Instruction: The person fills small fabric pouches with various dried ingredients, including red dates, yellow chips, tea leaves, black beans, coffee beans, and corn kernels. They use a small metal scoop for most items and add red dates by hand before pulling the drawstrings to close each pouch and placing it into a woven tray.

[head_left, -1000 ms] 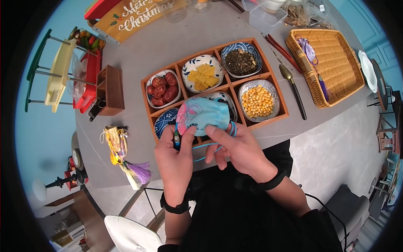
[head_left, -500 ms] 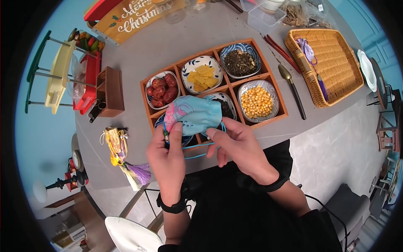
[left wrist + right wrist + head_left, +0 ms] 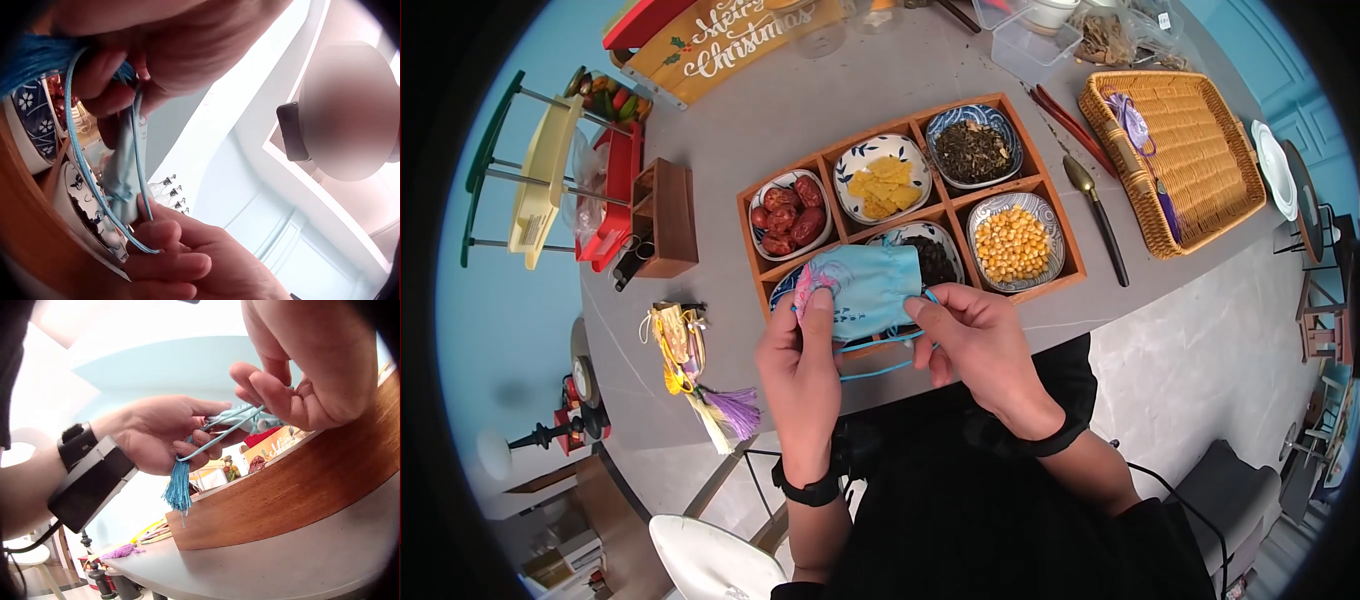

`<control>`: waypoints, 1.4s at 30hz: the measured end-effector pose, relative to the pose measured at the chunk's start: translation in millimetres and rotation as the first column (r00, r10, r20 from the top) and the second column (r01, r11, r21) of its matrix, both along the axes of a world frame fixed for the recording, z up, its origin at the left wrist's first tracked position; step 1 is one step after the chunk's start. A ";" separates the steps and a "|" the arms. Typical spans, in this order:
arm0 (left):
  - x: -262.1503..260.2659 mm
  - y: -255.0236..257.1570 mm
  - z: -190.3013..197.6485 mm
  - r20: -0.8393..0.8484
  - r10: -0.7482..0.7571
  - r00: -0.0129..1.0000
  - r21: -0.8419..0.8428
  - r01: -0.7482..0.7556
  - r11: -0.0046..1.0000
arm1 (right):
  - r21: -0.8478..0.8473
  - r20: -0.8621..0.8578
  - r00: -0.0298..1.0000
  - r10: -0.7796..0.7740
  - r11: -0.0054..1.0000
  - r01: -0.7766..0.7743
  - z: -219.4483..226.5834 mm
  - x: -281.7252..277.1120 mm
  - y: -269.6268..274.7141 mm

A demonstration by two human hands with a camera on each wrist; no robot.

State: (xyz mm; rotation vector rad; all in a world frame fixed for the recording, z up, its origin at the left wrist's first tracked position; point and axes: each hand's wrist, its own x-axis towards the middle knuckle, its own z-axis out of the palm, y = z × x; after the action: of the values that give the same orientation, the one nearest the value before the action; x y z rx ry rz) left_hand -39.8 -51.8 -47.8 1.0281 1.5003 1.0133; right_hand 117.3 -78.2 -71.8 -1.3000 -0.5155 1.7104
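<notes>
A light blue drawstring pouch with a pink pattern at its left end is stretched between both hands, over the front of the divided wooden box. My left hand pinches the pink end, thumb on top. With thumb and fingers my right hand grips the gathered mouth end at the right. Blue cord loops below the pouch between the hands. From the left hand hangs a blue tassel, seen in the right wrist view. The pouch partly hides a bowl of dark pieces and a blue patterned bowl.
Other box compartments hold bowls of red dates, yellow pieces, dried leaves and corn kernels. A spoon and a wicker tray are at the right. Tasselled pouches lie left.
The pouch and my left hand have shifted left and the pouch is flatter, showing more of the dark-filled bowl. The bead by the left thumb is now hidden. My right hand stays at the mouth end.
</notes>
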 end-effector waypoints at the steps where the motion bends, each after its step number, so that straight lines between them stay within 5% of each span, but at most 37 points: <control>1: 1.1 0.7 -1.4 -0.026 0.004 1.000 0.031 -0.003 1.000 | 0.001 0.000 1.000 -0.001 1.000 0.001 -1.5 -1.3 -0.3; 3: 3.4 1.9 -5.3 -0.050 0.009 0.999 0.065 -0.006 0.998 | 0.057 0.013 0.993 -0.119 0.991 0.118 -6.3 -3.9 -1.0; 5: 4.3 1.2 -11.8 -0.296 -0.028 0.955 0.284 0.116 0.952 | 0.062 -0.024 0.991 -0.130 0.989 0.131 -5.9 -4.2 -0.6; 8: 7.7 2.8 -25.5 -0.133 -0.002 0.991 0.368 0.051 0.929 | 0.057 -0.104 0.987 -0.121 0.990 0.127 -8.2 -5.4 -0.7; 15: 16.1 -0.7 -2.5 -0.090 0.046 0.995 0.048 -0.042 0.998 | 0.007 -0.209 0.969 -0.133 0.991 0.137 -13.4 0.7 1.5; 17: 8.9 1.2 -17.3 -0.317 -0.121 0.941 0.307 0.222 0.925 | 0.008 -0.225 0.968 -0.114 0.993 0.119 -11.0 1.1 1.4; 21: 13.2 3.1 -25.0 -0.073 -0.029 0.997 0.424 0.057 0.904 | -0.025 -0.236 0.964 -0.125 0.992 0.123 -10.0 1.1 -0.4; 23: 14.7 -0.3 -8.2 -0.170 -0.024 0.985 0.090 0.040 0.995 | -0.004 -0.231 0.968 -0.102 0.995 0.104 -9.2 1.6 0.7; 26: 17.4 -2.9 2.9 -0.107 -0.118 0.987 -0.023 0.116 0.993 | -0.002 -0.234 0.967 -0.105 0.994 0.107 -13.2 2.7 0.3; 27: 16.0 -2.6 -3.0 -0.107 -0.110 0.988 -0.020 0.108 0.994 | -0.022 -0.239 0.963 -0.126 0.992 0.125 -14.5 3.3 0.3; 29: 11.4 -0.3 -19.9 -0.057 -0.067 0.996 0.322 0.082 0.943 | -0.026 -0.243 0.963 -0.119 0.993 0.117 -10.9 1.8 -0.7; 37: 14.9 -2.3 -3.9 -0.159 -0.130 0.979 0.084 0.144 0.986 | 0.005 -0.259 0.958 -0.121 0.992 0.126 -15.6 2.6 -1.2; 42: 7.4 0.0 -33.0 -0.126 -0.103 0.987 0.296 0.137 0.945 | -0.007 -0.256 0.961 -0.105 0.994 0.107 -15.3 1.4 -2.5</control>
State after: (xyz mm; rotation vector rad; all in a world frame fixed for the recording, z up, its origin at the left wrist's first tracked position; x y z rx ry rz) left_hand -32.5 -51.8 -80.8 1.3965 1.3745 1.1391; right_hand 118.7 -80.7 -87.1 -1.0606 -0.2956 1.7522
